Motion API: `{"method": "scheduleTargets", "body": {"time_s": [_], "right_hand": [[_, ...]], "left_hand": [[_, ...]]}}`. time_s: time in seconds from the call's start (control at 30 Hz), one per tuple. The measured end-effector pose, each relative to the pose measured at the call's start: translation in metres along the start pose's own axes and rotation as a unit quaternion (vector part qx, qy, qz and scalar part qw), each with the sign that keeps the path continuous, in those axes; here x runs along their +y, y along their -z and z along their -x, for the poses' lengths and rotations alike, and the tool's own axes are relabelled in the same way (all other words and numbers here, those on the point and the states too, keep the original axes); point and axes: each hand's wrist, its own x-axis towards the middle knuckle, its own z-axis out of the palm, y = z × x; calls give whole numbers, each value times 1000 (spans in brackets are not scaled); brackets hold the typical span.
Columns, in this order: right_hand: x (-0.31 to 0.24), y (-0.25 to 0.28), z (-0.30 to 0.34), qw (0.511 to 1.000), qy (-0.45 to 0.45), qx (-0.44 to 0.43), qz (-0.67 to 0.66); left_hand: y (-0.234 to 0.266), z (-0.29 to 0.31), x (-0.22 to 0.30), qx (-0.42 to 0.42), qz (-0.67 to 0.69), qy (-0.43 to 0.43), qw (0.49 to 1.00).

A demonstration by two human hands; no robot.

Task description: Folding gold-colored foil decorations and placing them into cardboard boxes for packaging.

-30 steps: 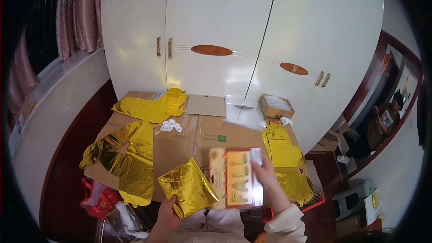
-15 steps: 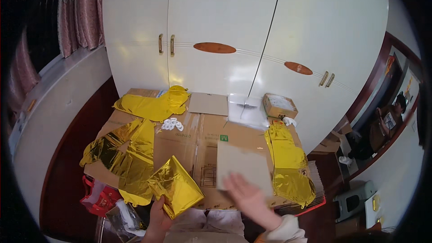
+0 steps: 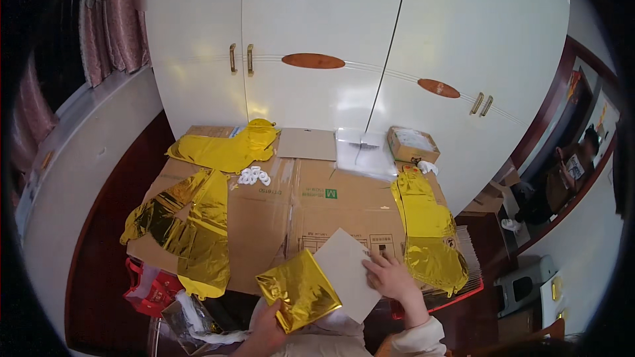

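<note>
My left hand [image 3: 267, 322] grips a folded gold foil balloon [image 3: 301, 291] by its lower left corner, at the near edge of the table. Beside it, my right hand [image 3: 391, 279] holds a grey cardboard sheet [image 3: 340, 261] by its right side, fingers over the top face; its thumb is hidden. The sheet sits turned cornerwise, partly behind the foil. Flat, unfolded foil balloons lie at the far left [image 3: 221, 149], on the left [image 3: 205, 238] and on the right [image 3: 426, 231]. Several white rings [image 3: 254, 176] lie in a small pile.
Flattened brown cartons [image 3: 261, 225] cover the table. At the back are another cardboard sheet [image 3: 307, 144], clear plastic bags [image 3: 364, 155] and a small carton [image 3: 413, 144]. A red bag [image 3: 151, 289] stands below at left, a grey stool [image 3: 526, 287] at right. A person [image 3: 565, 175] is beyond the doorway.
My right hand, earlier open and blurred above the cardboard sheet, now holds it. The sheet has turned and come nearer, towards the folded foil. My left hand has moved right with the foil.
</note>
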Motion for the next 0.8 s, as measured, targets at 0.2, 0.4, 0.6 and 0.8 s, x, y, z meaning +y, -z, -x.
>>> {"method": "scheduleTargets", "body": {"time_s": [0.2,0.4,0.6,0.8], "right_hand": [[-26,-24,19,996,-8,88,-26],[-55,-18,22,992,-82,83,-37],[-38,-12,10,986,-60,97,-120],[-28,-20,-28,957,89,145,-234]], "left_hand": [[-11,-17,-35,40,-5,80,996],[-35,-22,-35,71,-60,36,995],[-58,-33,-11,92,-130,85,984],[-61,-54,-11,62,-136,89,985]]}}
